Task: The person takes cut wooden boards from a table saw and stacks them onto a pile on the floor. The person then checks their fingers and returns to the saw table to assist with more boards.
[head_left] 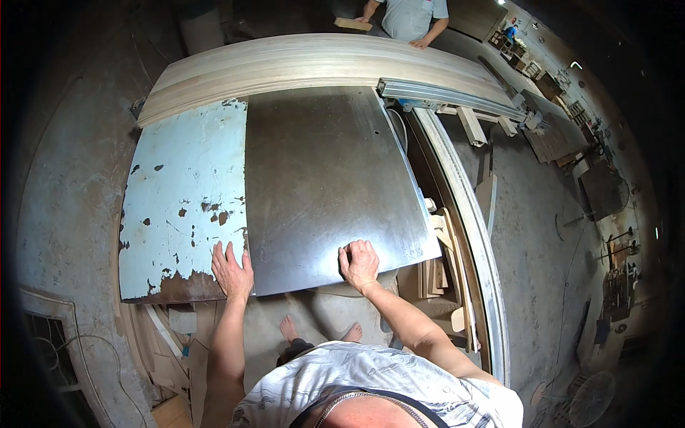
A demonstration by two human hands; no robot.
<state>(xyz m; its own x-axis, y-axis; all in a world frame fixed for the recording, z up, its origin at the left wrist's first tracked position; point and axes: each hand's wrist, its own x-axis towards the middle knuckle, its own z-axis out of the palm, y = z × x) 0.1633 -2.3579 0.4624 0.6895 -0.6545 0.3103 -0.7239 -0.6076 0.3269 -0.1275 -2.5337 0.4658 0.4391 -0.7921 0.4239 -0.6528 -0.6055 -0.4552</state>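
A dark metal tabletop lies in front of me, and a chipped pale-blue painted panel adjoins it on the left. My left hand rests with fingers spread on the panel's near edge, close to the seam. Near the front edge of the dark tabletop, my right hand lies with its fingers curled in, and nothing shows in it. Across the far side stretch long pale wooden boards, side by side, out of reach of both hands.
Beyond the boards stands another person, one hand at a short wooden piece, the other on the boards. A metal rail runs along the right. A silver crossbar sits beside the boards. Wood offcuts are piled below the tabletop.
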